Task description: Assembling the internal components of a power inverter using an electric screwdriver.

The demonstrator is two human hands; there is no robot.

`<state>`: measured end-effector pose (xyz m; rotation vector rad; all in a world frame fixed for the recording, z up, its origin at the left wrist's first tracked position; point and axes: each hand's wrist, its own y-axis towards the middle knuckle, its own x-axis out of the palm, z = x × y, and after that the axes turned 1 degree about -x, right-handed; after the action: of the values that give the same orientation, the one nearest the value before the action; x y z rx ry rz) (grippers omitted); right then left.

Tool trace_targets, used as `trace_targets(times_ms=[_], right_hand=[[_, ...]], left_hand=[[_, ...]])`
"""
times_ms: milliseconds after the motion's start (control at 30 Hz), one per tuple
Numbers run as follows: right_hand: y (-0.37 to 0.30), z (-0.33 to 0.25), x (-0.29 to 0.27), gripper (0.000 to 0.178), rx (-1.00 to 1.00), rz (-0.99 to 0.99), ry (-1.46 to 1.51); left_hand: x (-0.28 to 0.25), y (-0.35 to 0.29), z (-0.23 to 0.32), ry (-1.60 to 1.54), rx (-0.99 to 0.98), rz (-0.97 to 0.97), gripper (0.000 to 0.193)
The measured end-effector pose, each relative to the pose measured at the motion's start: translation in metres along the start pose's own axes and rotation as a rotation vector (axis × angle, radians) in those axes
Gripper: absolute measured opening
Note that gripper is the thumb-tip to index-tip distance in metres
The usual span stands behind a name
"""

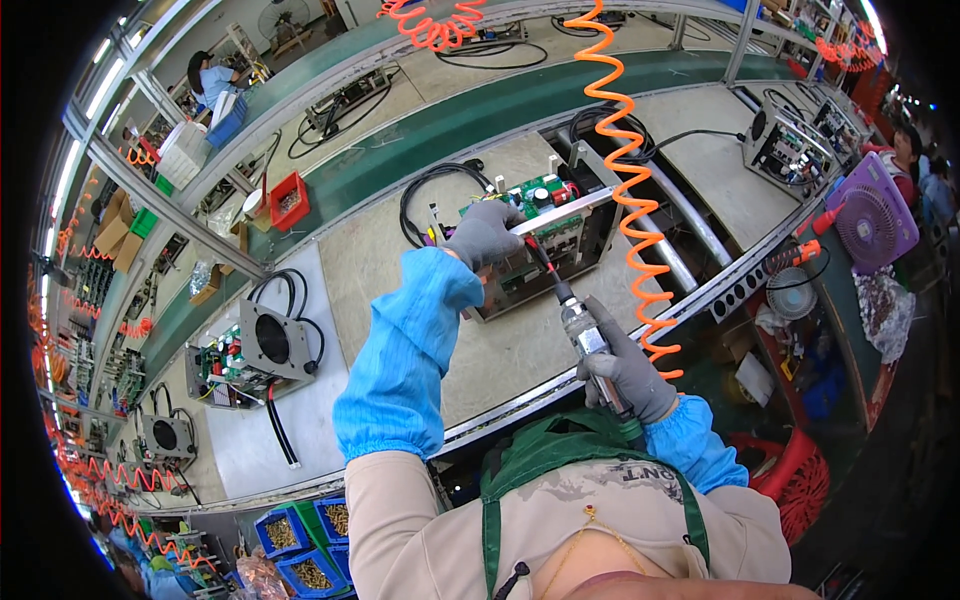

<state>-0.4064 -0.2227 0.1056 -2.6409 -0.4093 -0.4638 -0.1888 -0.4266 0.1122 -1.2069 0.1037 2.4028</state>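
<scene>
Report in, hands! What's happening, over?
Right hand gripping power screwdriver, angled toward circuit unit. Left hand on it. Orange coiled hose hanging to the right.

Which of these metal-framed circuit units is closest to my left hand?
The grey, green-boarded, metal-framed unit straight ahead: your grey-gloved left hand is at its left end. The other units stand farther off.

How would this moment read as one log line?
left hand: at circuit-board unit | right hand: gripping driver, angled toward unit | nearby: orange coiled hose
</scene>
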Motion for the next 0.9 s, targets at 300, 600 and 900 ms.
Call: trace_targets(times_ms=[300,600,900], right_hand=[[0.001,-0.003,-0.005,0.085,0.016,0.013,-0.051],[0.003,-0.004,-0.006,0.084,0.006,0.007,-0.074],[0.003,0.0,-0.004,0.087,0.024,0.02,0.002]], left_hand=[[-0.004,0.0,0.007,0.025,-0.004,-0.03,0.041],[-0.001,0.004,0.001,0.037,0.033,-0.043,0.041],[0.026,-0.009,0.019,0.371,0.109,0.25,0.038]])
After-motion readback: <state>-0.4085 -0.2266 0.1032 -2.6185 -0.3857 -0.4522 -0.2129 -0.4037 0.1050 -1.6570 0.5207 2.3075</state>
